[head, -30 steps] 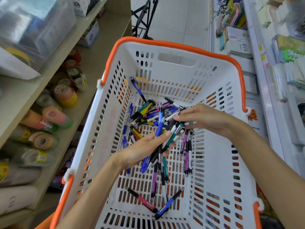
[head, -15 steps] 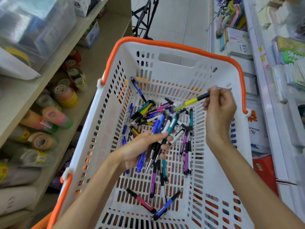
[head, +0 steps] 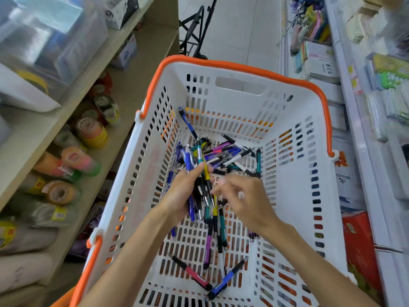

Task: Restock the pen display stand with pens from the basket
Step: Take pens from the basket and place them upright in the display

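A white basket with an orange rim fills the middle of the view. Loose pens in several colours lie piled on its slotted floor. My left hand grips a bundle of pens upright above the pile. My right hand is blurred, its curled fingertips at the bundle's right side, pinching a yellow pen that lies against the others. A pink pen and a blue pen lie apart near the basket's front. No pen display stand is in view.
Wooden shelves on the left hold rolls of tape and clear plastic boxes. White shelves on the right carry stationery packs and a red box. A black folding frame stands on the tiled floor beyond the basket.
My right hand lifted a yellow pen from the pile, then carried it left and down to the bundle. My left hand raised the bundle more upright.
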`<state>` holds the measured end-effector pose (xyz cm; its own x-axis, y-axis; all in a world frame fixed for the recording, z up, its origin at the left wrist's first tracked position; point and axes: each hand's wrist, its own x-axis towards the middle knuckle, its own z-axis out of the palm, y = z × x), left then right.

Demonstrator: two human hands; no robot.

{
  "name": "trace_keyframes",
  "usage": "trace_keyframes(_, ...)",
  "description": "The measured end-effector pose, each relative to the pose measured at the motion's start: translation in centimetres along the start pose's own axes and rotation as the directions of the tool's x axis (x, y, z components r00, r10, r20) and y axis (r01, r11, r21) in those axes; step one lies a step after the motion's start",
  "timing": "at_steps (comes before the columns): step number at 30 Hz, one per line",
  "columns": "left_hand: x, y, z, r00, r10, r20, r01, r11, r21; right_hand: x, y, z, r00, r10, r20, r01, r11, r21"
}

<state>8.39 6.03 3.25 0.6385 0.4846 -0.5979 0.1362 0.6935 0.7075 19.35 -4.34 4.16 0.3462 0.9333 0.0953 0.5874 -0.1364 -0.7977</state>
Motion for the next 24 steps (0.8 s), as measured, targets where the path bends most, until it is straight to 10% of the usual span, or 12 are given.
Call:
trace_keyframes(6, -0.6, -0.7, 1.0, 0.992, -0.040, 0.120, -0.019, 0.890, 0.455, 2.3, -0.3, -1.8, 0.922, 0.387, -0.016, -0.365, 0.882, 0.299)
trace_keyframes(24, -0.3, -0.8, 1.7, 0.980, -0.066, 0.187, 0.017, 0.968, 0.249, 1.9, 0.5, -1.4, 0.881, 0.402, 0.248, -0.453, 0.867, 0.205)
